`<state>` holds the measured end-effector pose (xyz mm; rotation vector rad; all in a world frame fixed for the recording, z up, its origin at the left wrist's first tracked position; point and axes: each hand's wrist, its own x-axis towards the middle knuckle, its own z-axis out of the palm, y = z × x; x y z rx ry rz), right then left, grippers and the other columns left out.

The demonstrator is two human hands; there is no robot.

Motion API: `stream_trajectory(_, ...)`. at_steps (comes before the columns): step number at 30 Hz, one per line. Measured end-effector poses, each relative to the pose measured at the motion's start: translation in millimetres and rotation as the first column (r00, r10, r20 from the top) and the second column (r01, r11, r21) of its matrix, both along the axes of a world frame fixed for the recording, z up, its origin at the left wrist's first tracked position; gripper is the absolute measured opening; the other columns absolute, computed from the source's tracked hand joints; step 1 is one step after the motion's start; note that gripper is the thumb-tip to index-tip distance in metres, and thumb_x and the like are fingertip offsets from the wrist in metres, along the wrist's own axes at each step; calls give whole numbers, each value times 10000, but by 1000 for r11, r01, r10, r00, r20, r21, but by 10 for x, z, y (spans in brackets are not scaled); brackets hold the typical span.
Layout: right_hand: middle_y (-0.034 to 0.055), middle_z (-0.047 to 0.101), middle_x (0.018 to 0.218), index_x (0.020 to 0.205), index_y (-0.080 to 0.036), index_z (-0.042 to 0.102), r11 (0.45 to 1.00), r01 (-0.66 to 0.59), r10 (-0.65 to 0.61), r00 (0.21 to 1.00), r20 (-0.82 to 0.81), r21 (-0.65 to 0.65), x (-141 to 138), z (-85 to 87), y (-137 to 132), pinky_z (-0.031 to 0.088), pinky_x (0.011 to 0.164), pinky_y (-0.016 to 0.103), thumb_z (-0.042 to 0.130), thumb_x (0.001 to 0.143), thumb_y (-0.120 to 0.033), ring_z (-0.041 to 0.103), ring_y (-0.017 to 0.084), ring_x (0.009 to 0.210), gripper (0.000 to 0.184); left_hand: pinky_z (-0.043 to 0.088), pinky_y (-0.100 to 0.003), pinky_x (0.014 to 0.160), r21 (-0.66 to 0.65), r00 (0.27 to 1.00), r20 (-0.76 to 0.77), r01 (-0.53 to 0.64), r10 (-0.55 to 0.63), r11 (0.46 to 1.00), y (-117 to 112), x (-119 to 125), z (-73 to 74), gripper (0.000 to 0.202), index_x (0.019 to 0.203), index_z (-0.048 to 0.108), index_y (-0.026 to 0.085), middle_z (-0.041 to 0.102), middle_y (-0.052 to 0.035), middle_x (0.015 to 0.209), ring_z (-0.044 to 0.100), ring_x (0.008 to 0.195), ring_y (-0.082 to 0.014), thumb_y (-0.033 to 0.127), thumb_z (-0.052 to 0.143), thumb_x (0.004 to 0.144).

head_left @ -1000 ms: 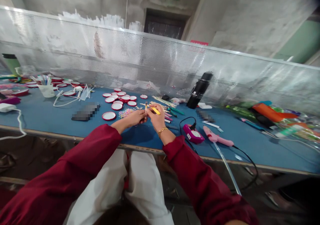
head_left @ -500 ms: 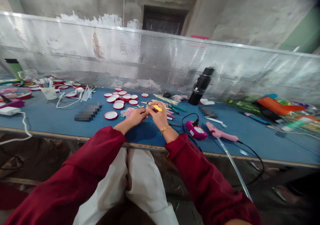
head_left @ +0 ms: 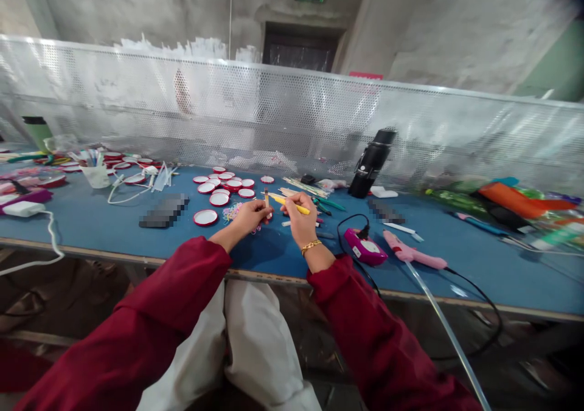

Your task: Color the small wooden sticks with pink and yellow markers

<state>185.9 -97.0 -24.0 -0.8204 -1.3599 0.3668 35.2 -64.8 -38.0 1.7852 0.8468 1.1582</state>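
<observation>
My left hand is closed around a short, flat, tan stick with a dark top end, held upright above the table. In my right hand a yellow pen is gripped like a writing tool, its tip pointing left, close to the stick. Whether the tip touches the stick I cannot tell. Beside my left hand lies a heap of small coloured rubber bands. Several round red-rimmed lids with white insides lie just beyond it. Pale thin sticks are spread behind my right hand.
A dark phone lies at left, near a cup of pens. To the right are a purple power socket, a pink glue gun with its long glue stick over the table edge, and a black bottle. A perforated metal screen closes the back.
My right hand has drawn back to the right with the yellow pen, apart from my left hand. The stick in my left hand now shows more. The camera view has tilted slightly upward.
</observation>
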Motion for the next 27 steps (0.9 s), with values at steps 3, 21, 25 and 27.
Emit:
stream_trajectory(3, -21, 583, 623, 678, -207, 506, 999, 29, -30, 996, 78, 19, -18, -20, -5, 461, 596, 282, 547, 837, -313, 543, 131, 581, 195, 382, -212, 524, 5, 1000, -9, 20, -20, 1000, 21, -3, -9, 291, 691, 558, 144, 573, -5, 618, 522, 541, -92, 417, 586, 790)
stream_trajectory(21, -17, 591, 623, 685, -210, 499, 996, 84, -85, 996, 14, 37, -12, -4, 28, 477, 590, 289, 532, 838, -312, 557, 132, 580, 187, 365, -218, 520, 93, 998, -67, 25, -19, 995, 195, -5, 52, 257, 702, 580, 150, 549, 12, 600, 500, 532, -95, 394, 578, 782)
stream_trajectory(25, -19, 597, 618, 726, -209, 499, 996, 86, -83, 993, -80, 36, -2, 127, 162, 495, 583, 284, 523, 837, -328, 580, 128, 568, 164, 367, -223, 543, 204, 994, -94, -27, 47, 979, 439, -31, 306, 237, 677, 601, 144, 560, 0, 626, 509, 555, -93, 354, 572, 784)
stream_trajectory(27, -15, 606, 634, 766, -208, 523, 997, 65, -62, 996, -68, 43, -17, 225, 261, 507, 595, 286, 518, 839, -322, 601, 130, 588, 135, 369, -220, 548, 221, 997, -72, -14, 31, 975, 543, -42, 406, 219, 696, 607, 142, 567, -5, 638, 509, 564, -90, 335, 566, 790)
